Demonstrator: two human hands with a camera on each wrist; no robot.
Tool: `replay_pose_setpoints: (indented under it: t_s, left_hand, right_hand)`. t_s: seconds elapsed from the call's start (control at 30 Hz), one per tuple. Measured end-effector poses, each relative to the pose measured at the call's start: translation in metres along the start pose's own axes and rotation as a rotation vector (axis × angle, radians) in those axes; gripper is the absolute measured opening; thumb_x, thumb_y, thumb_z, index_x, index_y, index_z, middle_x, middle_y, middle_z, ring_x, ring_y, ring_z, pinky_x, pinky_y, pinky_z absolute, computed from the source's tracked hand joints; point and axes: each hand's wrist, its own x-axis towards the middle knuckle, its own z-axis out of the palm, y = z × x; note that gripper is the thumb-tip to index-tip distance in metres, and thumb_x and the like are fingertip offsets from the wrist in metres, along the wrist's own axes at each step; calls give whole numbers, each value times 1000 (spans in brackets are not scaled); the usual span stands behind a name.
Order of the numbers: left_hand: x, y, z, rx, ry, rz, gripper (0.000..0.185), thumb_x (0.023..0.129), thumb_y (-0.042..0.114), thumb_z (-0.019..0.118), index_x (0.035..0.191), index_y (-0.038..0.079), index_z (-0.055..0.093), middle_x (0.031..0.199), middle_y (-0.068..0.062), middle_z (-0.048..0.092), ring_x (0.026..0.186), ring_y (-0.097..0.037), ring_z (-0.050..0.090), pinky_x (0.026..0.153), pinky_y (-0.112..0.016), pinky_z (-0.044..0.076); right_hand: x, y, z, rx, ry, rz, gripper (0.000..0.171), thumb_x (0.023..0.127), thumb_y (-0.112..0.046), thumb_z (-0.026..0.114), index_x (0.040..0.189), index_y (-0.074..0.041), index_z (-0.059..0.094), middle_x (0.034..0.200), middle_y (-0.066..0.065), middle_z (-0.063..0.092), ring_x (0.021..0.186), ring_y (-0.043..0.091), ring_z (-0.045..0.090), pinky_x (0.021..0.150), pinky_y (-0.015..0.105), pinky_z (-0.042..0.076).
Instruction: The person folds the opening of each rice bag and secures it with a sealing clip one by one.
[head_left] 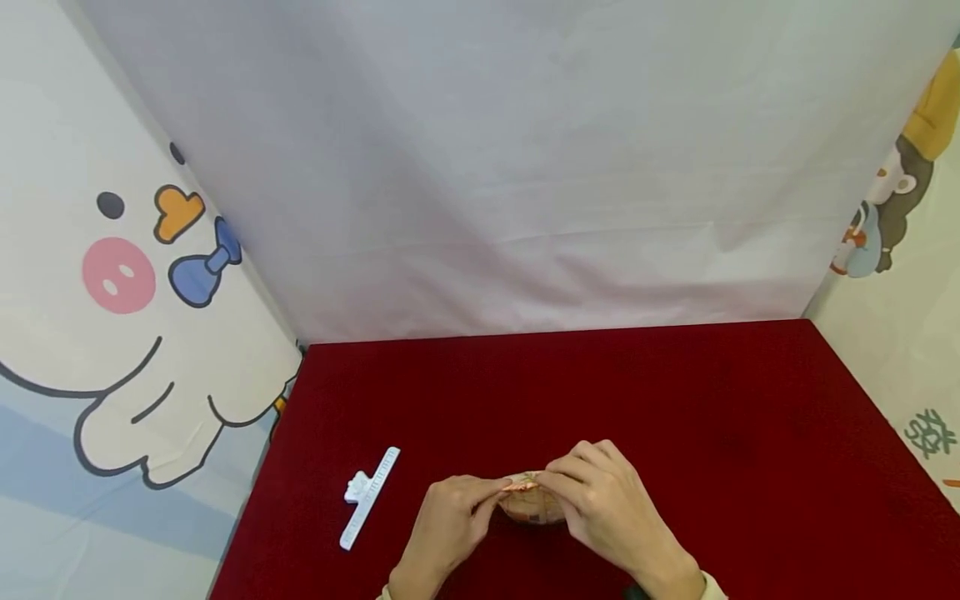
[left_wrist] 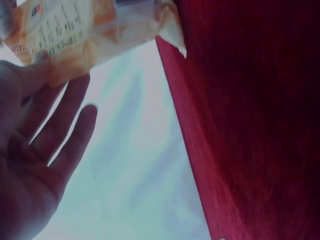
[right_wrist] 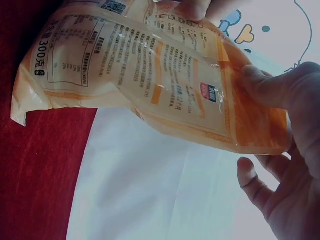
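A plastic food packet (head_left: 532, 505), orange and cream with printed text, stands between my hands near the front of the table. My left hand (head_left: 450, 521) pinches the left end of its top edge. With thumb and fingers, my right hand (head_left: 603, 504) pinches the top edge at the right. Close up in the right wrist view, the packet (right_wrist: 145, 75) shows a text panel and crinkled film, its lower end by the red cloth. In the left wrist view the left thumb lies against the packet (left_wrist: 75, 35), while other fingers (left_wrist: 75, 140) spread below it.
On the red tablecloth (head_left: 675, 400), left of my hands, lies a white sealing clip (head_left: 370, 500) with a long ruler-like bar. A dark object (head_left: 636, 592) shows partly under the right wrist. A pale curtain (head_left: 525, 208) rises behind the table, with cartoon-printed sheets at both sides.
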Motion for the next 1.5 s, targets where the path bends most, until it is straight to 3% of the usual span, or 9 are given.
replay_pose_setpoints:
  t_s: [0.1,0.23,0.4,0.6,1.07,1.5]
  left_hand:
    - [-2,-1,4,43,63,35,26,78,3,92,101,12,87,91,1,84,76,-9,78,71,-22,62]
    - [-5,-2,5,60,93,9,25,77,4,93,99,13,87,89,2,84,75,-7,77,69,-19,61]
    - [-6,-1,3,10,58,-55,22,82,2,88,102,12,86,93,0,84,80,-9,79,71,-20,62]
    - [-6,1,0,82,53,-67,22,80,5,90,99,15,87,88,4,83,72,-6,75,65,-21,60]
    - [-9,5,-12,215,-59,-125,27,83,16,91,108,22,84,101,8,83,86,-10,77,74,-31,62]
    - [-16,-3,-15,297,7,-142,22,80,18,92,100,23,84,94,8,83,80,-10,76,67,-30,59]
  right_hand:
    - [-1,0,0,-1,1,2,32,67,4,87,93,-16,85,91,-7,79,80,11,64,74,29,49]
    - [-2,0,0,3,-6,7,33,67,3,89,94,-16,86,92,-7,79,80,11,64,75,29,50]
    - [-2,1,-1,4,-11,11,34,65,2,91,94,-15,86,92,-7,80,81,11,65,76,29,51]
    - [-2,1,-2,9,-15,17,34,65,3,90,93,-16,86,92,-7,79,81,11,65,76,29,51]
    - [-2,1,-3,33,-30,28,35,65,4,91,92,-16,85,92,-7,79,82,11,65,75,27,51]
    - [-2,0,-4,43,-27,27,34,65,4,91,92,-17,85,91,-8,79,81,11,64,74,26,50]
